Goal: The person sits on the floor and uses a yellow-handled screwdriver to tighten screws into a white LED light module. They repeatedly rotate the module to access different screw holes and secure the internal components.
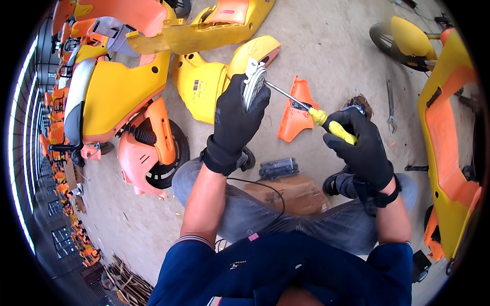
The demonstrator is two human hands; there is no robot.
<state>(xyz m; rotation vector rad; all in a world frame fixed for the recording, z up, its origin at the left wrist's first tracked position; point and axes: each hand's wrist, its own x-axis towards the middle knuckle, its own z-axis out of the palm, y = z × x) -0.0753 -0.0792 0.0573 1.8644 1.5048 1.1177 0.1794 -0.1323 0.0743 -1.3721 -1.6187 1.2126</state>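
My gloved left hand [239,122] is closed around an oval, ribbed, greyish part with a white bracket [254,87], which looks like a lamp. My right hand [363,148], also in a black glove, grips the yellow handle of a screwdriver [318,116]. Its metal shaft slants up and left, and the tip meets or nearly meets the side of the ribbed part; exact contact is hard to tell. Below the shaft, an orange plastic panel [293,125] lies on the floor. Yellow body panels [204,99] lie just beyond my left hand.
A yellow and orange scooter [125,99] stands at the left, another [444,137] at the right. An adjustable wrench [391,104] lies on the concrete. Between my legs are a dark plastic case [278,168], brown cardboard [293,194] and a black cable [278,193]. Sticks [127,280] lie lower left.
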